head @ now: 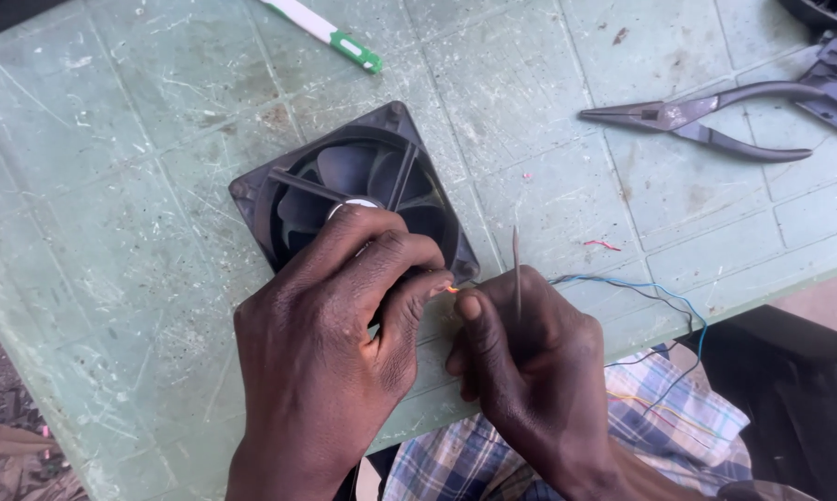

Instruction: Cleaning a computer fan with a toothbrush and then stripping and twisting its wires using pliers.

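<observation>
Black plastic makes up the square cooling fan (349, 190), which lies flat on a scratched pale green table (112, 186), a little left of the middle of the view. Its frame looks stiff and light, so I judge it easy to shift with one hand; the safest hold is on the outer corners or the frame edge, since the thin curved blades inside would probably bend or snap if pressed.

The left hand (330, 325) rests over the near edge of the fan, fingers curled down onto the frame, with the thumb and forefinger closed on the tip of a fine orange wire end (450, 289). Just beside it, the right hand (530, 357) is also curled, its thumb and forefinger pinching the same wire end from the other side, so the two hands meet almost fingertip to fingertip. A thin metal needle-like tool (516, 264) stands up from the right hand's grip.

The wire leads (660, 295), blue and dark strands, trail from the hands to the right along the table edge and drop over a checked cloth (669, 408). They look soft, limp and very thin; bare copper of that kind frays easily, so a light pinch near the insulation suits them better than pulling.

Farther right, well apart from the hands, long-nose pliers (706, 116) lie on the table. A green and white pen (330, 32) lies near the top edge.
</observation>
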